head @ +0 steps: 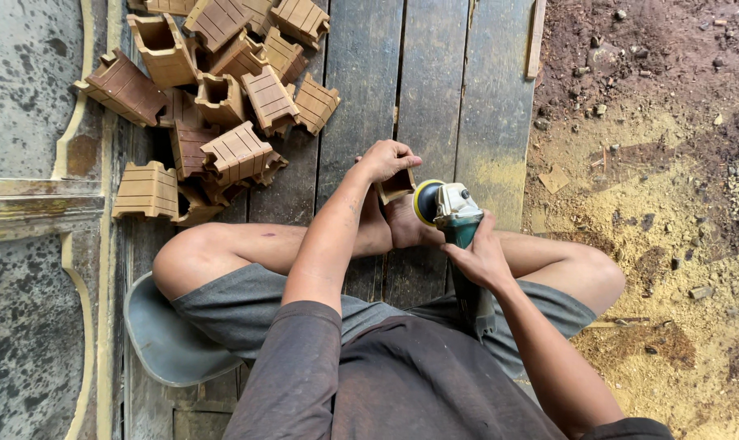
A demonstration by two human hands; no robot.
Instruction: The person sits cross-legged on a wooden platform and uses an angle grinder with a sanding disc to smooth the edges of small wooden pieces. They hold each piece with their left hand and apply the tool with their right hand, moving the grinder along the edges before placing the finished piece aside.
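On dark planks, left hand holds wooden block against grinder.

A heap of grooved wooden blocks fills the upper left of the plank floor, stacked against and over one another, with no gap among them for a hand to pass. To their right the planks lie bare up to the top edge, giving open room above the left hand and the sander, which sit close together over the bare feet. The bent knees wall in both sides below. Right of the planks, sawdust-covered ground is open, strewn only with small stones and chips. A grey seat blocks the lower left.
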